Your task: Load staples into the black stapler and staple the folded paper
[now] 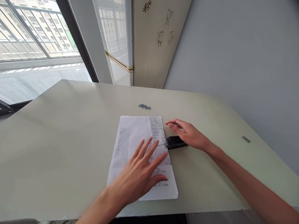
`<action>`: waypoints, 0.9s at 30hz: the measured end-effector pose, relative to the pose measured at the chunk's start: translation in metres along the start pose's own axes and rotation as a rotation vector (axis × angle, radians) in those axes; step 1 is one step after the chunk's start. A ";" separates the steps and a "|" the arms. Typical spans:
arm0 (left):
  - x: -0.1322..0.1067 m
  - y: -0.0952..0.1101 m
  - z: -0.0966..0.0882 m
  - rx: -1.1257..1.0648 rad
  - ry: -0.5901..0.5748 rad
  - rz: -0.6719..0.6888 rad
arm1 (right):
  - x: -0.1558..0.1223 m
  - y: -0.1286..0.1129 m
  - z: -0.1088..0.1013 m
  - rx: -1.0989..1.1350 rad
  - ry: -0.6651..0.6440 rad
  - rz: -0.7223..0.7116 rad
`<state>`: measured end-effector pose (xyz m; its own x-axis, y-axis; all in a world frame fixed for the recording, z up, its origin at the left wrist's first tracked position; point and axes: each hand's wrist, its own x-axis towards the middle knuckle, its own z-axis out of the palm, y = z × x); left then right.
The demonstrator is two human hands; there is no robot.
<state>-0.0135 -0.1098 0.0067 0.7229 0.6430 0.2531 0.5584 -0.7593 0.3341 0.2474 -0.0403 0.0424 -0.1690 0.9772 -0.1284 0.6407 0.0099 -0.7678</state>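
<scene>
A sheaf of white paper [135, 124] lies on the table, with printed text and a strip of dense dark marks along its right side. Over its lower half my left hand [142, 169] is spread flat, fingers apart; whether it presses on the paper I cannot tell. At the paper's right edge is a black stapler [174, 142], its front end meeting the sheets. My right hand [187, 132] hovers just above and behind the stapler, fingers stretched out to the left and holding nothing. Its wrist side hides the stapler's rear end.
Several strips of staples [144, 106] lie behind the paper on the pale table [70, 130]. Another staple strip [246, 139] sits far right. A fridge [151, 56] and a grey wall [233, 53] stand beyond the table, with a window [39, 34] at left.
</scene>
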 end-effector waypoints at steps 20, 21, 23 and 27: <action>0.013 -0.005 0.040 -0.007 0.041 0.011 | 0.002 -0.031 0.030 -0.299 -0.073 0.013; 0.013 -0.005 0.040 -0.010 0.048 0.011 | 0.002 -0.032 0.030 -0.308 -0.074 0.019; 0.013 -0.005 0.040 -0.013 0.050 0.008 | 0.002 -0.033 0.031 -0.323 -0.070 0.029; 0.013 -0.004 0.040 0.003 0.020 0.002 | 0.003 -0.033 0.034 -0.374 -0.059 0.042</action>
<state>0.0103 -0.1029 -0.0278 0.7156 0.6435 0.2716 0.5585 -0.7607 0.3307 0.2001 -0.0448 0.0456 -0.1731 0.9645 -0.1992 0.8753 0.0580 -0.4801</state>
